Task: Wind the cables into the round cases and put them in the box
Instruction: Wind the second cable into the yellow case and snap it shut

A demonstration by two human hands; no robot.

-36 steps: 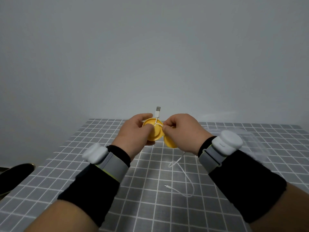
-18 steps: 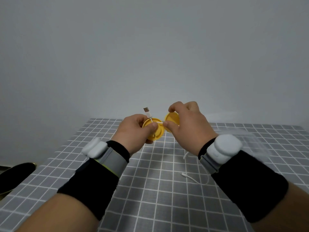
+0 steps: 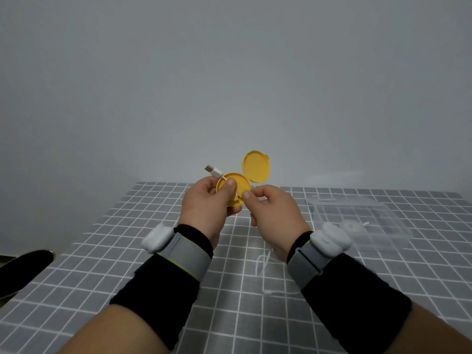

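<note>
My left hand (image 3: 204, 205) grips a round yellow case (image 3: 240, 186) above the table, thumb pressed on its base. The hinged lid (image 3: 256, 167) stands open, tilted up to the right. A white cable's USB plug (image 3: 214, 171) sticks out at the upper left of the case. My right hand (image 3: 273, 213) pinches the white cable at the case's lower right edge. The rest of the cable (image 3: 265, 274) hangs down and loops on the mat below my right wrist. A clear plastic box (image 3: 383, 233) lies to the right, with a white round case (image 3: 353, 227) inside it.
A grey mat with a white grid (image 3: 127, 264) covers the table. A dark object (image 3: 23, 269) sits past the table's left edge. A plain grey wall stands behind the table.
My right hand let go of the lid and dropped to the case's lower edge, where it now pinches the cable. The lid now stands open and upright. The loose cable has shifted on the mat.
</note>
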